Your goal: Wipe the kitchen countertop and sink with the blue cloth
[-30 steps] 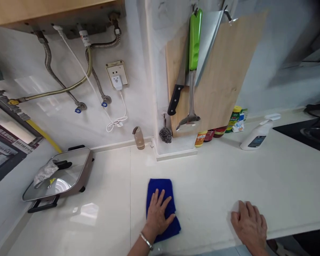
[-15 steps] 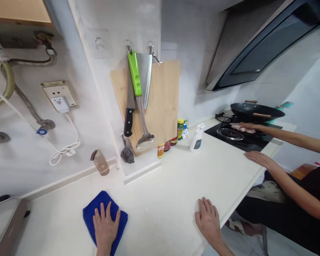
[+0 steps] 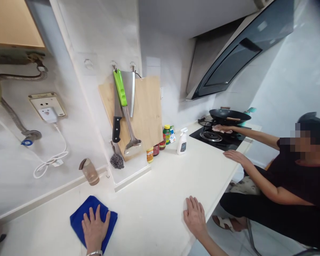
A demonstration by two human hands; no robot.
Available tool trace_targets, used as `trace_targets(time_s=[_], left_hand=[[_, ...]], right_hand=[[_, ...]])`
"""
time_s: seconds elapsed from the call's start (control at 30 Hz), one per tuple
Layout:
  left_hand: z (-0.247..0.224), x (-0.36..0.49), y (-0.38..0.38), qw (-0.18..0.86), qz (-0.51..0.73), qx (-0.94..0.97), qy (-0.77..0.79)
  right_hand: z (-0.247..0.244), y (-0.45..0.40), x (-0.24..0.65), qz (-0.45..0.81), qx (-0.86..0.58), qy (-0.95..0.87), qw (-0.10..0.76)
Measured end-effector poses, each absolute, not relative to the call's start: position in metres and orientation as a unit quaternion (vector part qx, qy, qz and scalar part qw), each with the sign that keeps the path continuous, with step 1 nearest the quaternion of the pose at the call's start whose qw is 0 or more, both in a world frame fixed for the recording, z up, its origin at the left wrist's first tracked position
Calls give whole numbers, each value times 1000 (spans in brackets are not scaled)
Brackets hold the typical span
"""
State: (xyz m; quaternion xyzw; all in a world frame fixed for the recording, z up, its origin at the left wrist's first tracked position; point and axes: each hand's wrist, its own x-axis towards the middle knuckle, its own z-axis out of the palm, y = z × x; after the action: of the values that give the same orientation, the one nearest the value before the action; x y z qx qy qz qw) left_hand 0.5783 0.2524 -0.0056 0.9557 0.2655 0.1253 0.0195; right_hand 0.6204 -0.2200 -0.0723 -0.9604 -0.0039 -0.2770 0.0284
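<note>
The person's left hand (image 3: 95, 227), a metal bangle (image 3: 94, 253) at its wrist, lies open and flat on a folded blue cloth (image 3: 78, 221), pressing down without gripping it. The cloth sits near the front of the white counter (image 3: 149, 199). The right hand (image 3: 195, 217) is also open, its fingers spread on the bare counter near the edge, touching nothing else. Farther back, a steel scrubber (image 3: 116, 161) and a tan bottle (image 3: 89, 172) stand by the wall, below a wooden cutting board (image 3: 146, 106) hung with a knife (image 3: 117, 124). A spray bottle (image 3: 182, 143) stands beyond. At the far end, a seated co-worker's hand (image 3: 221, 128) rests on a pale rag on the black gas hob (image 3: 210, 139), beside a wok (image 3: 226, 114).
</note>
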Motion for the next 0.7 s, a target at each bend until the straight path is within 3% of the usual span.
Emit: trace_targets(time_s=[0.33,0.7], left_hand=[[-16,546,231,0,144,962,230],[-40,447,181,-14,243,962,124]], right_hand=[[-66,-222,618,-289,-957,-9,40],[-89,-240,618,-303,-949,-52,62]])
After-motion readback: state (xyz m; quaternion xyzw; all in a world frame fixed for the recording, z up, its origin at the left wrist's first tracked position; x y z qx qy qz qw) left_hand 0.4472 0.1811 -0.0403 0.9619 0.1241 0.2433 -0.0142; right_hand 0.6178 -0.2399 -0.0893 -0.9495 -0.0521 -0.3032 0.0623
